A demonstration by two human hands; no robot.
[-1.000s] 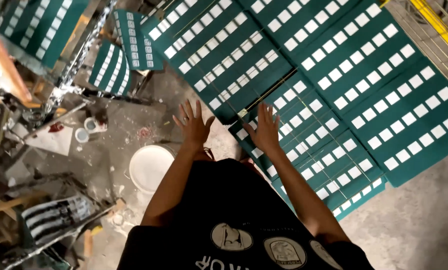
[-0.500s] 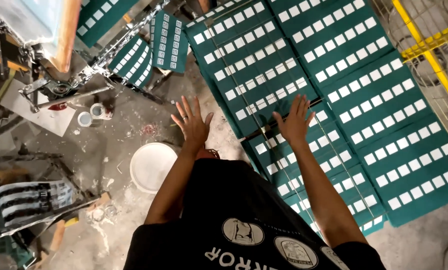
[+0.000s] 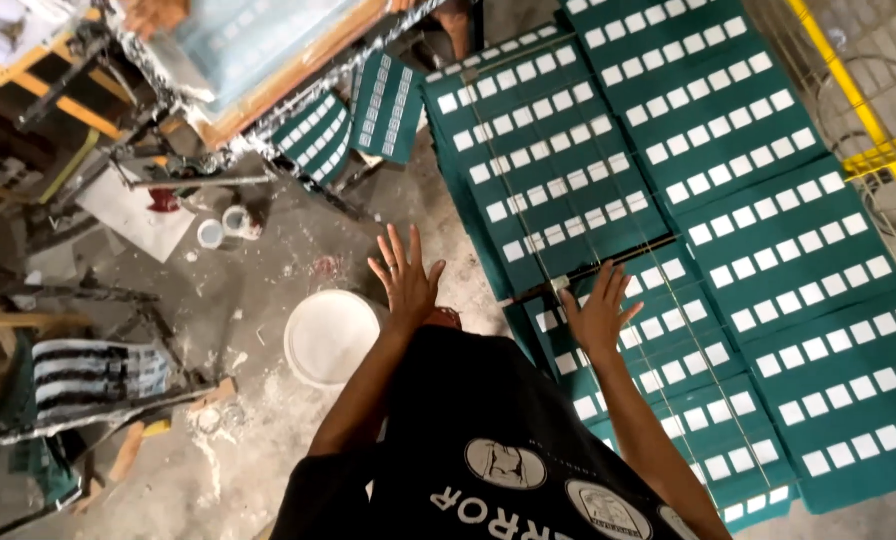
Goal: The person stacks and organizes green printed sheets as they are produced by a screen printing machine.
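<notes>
- Sheets of dark green printed card with rows of white rectangles (image 3: 768, 230) lie overlapping in stacks across the floor, too layered to count; against the half-second-earlier view they sit lower and further right.
- One black garment (image 3: 488, 440) hangs below both hands, held out flat.
- One round white plastic bucket (image 3: 330, 336) stands left of it, now nearer the frame's centre.
- Two bare hands: left hand (image 3: 405, 280) spread open, fingers splayed, over the concrete; right hand (image 3: 598, 315) equally open, over the green sheets.
- Two small white cups (image 3: 223, 226) sit upper left.
</notes>
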